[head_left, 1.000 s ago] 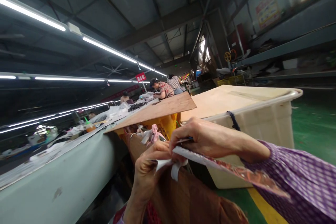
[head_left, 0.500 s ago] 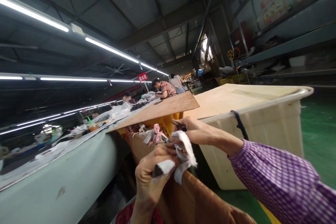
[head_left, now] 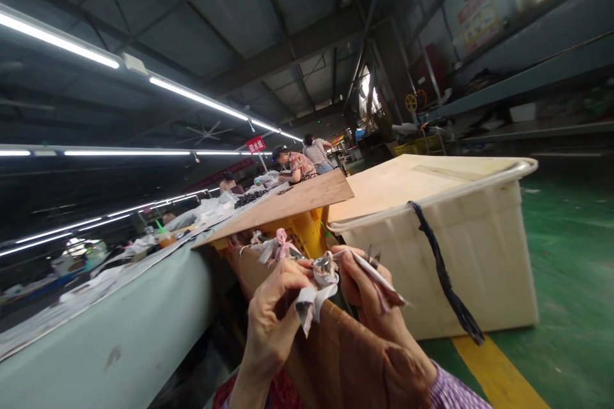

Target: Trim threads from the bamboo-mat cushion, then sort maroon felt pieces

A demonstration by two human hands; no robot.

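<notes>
Head view: both your hands up close on a small white fabric piece, above a brown cloth.

Your left hand [head_left: 274,319] is curled shut, thumb and fingers pinching the white fabric piece [head_left: 314,297], whose loose ends hang down just below the knuckles. Your right hand [head_left: 367,291] is closed too, holding a thin flat strip [head_left: 378,280] that slants down to the right, its upper end against the white piece. The two hands nearly touch, held over the brown cloth [head_left: 350,358] draped under them. Just behind the left hand sit pale and pink scraps [head_left: 277,246] by a yellow crate [head_left: 309,233] under a plywood board [head_left: 288,199]. To the right stands a cream plastic tub [head_left: 460,255] with a dark cord [head_left: 439,268] hanging down its side. Left runs a long grey table [head_left: 119,326]; other people work at its far end.
</notes>
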